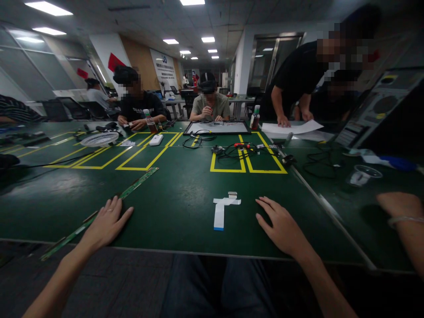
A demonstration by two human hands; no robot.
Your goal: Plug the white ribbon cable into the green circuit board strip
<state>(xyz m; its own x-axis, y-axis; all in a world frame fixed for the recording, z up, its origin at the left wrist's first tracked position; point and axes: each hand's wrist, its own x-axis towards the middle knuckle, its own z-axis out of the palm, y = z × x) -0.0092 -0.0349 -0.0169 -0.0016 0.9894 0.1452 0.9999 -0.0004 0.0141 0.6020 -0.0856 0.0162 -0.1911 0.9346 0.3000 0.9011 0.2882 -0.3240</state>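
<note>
The foreground is being filled by a green table (179, 221), on which rectangles are being marked out by yellow tape (228, 171). Towards the far side, a dark-framed panel (228, 129) is lying before a seated person (212, 104), and at the right a paper sheet (288, 128) is being handled by a standing co-worker (291, 70). A bare forearm (410, 229) of someone else is showing at the right edge.

Nearer, a long green circuit strip (139, 182) is lying slantwise at the left, its near end being carried out past the table's front edge. Its middle is being partly covered by the left hand (107, 223), which is being held open, palm down, with the thumb spread; whether it is being pressed upon cannot be told. The right hand (281, 225) is also being held open, fingers slightly bent, with nothing being gripped or touched except perhaps the tabletop.

Between the hands, a white ribbon cable (219, 215) is lying flat, its blue end (218, 229) being turned towards the front edge. At its far end a smaller crosspiece and a small connector (232, 193) are being shown; whether these are being joined or merely overlapped is unclear.

As for progress, no assembling or separating is seemingly being done: strip and cable are lying well apart, unconnected. What is being left to do cannot be judged.
</note>
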